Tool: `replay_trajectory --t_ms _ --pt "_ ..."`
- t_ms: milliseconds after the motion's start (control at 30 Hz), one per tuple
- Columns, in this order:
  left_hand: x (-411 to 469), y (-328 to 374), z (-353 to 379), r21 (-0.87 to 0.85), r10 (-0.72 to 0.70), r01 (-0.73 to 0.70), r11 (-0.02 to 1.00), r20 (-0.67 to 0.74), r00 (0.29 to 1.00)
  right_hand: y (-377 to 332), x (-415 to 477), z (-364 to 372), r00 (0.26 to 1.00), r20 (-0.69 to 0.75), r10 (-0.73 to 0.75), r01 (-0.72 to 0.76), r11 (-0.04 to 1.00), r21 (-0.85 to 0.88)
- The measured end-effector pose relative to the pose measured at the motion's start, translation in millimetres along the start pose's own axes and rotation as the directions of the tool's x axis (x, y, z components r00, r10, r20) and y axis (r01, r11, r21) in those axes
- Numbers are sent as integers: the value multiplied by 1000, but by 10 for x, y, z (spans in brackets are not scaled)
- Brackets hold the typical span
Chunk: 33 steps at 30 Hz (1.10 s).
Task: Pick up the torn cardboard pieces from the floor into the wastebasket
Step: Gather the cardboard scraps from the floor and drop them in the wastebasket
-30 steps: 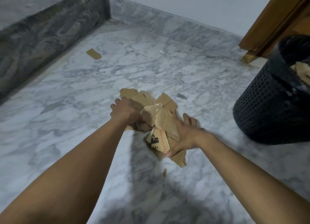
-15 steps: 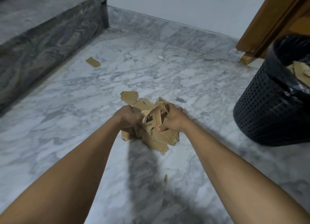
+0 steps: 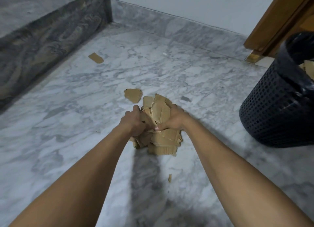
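A bundle of torn brown cardboard pieces (image 3: pixel 161 124) is squeezed between my two hands above the marble floor. My left hand (image 3: pixel 131 120) grips its left side with curled fingers. My right hand (image 3: pixel 175 118) grips the right side, thumb pressed on the front. One loose cardboard piece (image 3: pixel 133 95) lies on the floor just beyond the bundle. Another loose piece (image 3: pixel 96 57) lies far left near the step, and a tiny scrap (image 3: pixel 169 177) lies between my forearms. The black mesh wastebasket (image 3: pixel 271 111) with a black liner stands at the right, with cardboard inside.
A dark marble step (image 3: pixel 51 33) rises along the left. A marble skirting and white wall (image 3: pixel 186 4) close off the far side. A wooden door frame (image 3: pixel 275 21) stands behind the wastebasket.
Both hands closed in on the scattered pile, gathered it into one bundle and lifted it slightly. One piece stayed behind on the floor.
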<state>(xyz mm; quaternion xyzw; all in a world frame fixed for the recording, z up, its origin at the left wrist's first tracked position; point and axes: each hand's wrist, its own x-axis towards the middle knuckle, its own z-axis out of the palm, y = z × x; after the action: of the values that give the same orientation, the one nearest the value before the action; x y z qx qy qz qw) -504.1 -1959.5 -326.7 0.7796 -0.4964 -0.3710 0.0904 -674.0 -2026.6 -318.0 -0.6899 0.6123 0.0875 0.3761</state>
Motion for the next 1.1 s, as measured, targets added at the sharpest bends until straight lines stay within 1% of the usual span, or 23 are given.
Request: replay_trajectory --t_ms 67,167,267,333,400,567,700,833,933,1033,1100 --pt "-36 -9 -17 -41 35 -34 999 3 999 -59 -15 -5 1000 27 -9 8 999 33" --pt "-86 -72 -41 -130 63 -63 989 -9 998 -75 -94 21 999 21 -47 45 995 84" --pt "-155 -161 -73 -293 73 -80 953 -36 997 1 -160 94 997 -6 -79 78 964 254" --pt "-207 -199 -42 -461 76 -82 883 -31 997 65 -207 160 995 -15 -101 98 908 408" --pt "-277 -200 17 -604 87 -66 794 5 996 107 -295 212 990 -35 -135 134 850 509" --pt "-379 -69 68 -745 134 -88 661 1 991 184 -471 188 967 -195 -166 252 758 602" --pt "-475 288 -87 -785 229 -172 595 -40 973 214 -638 -107 918 -344 -196 374 716 590" --pt "-602 896 -346 -764 358 -315 563 -118 926 272 -1010 -711 846 -486 -219 486 693 533" --pt "-698 1498 -558 -752 457 -409 516 -162 875 338 -1318 -1315 782 -575 -241 553 694 460" --pt "-810 2156 -753 -736 559 -493 464 -188 807 436 -1642 -1945 728 -644 -235 567 734 373" --pt "-896 2601 -812 -736 601 -526 426 -205 773 548 -1870 -2342 691 -687 -225 576 745 336"
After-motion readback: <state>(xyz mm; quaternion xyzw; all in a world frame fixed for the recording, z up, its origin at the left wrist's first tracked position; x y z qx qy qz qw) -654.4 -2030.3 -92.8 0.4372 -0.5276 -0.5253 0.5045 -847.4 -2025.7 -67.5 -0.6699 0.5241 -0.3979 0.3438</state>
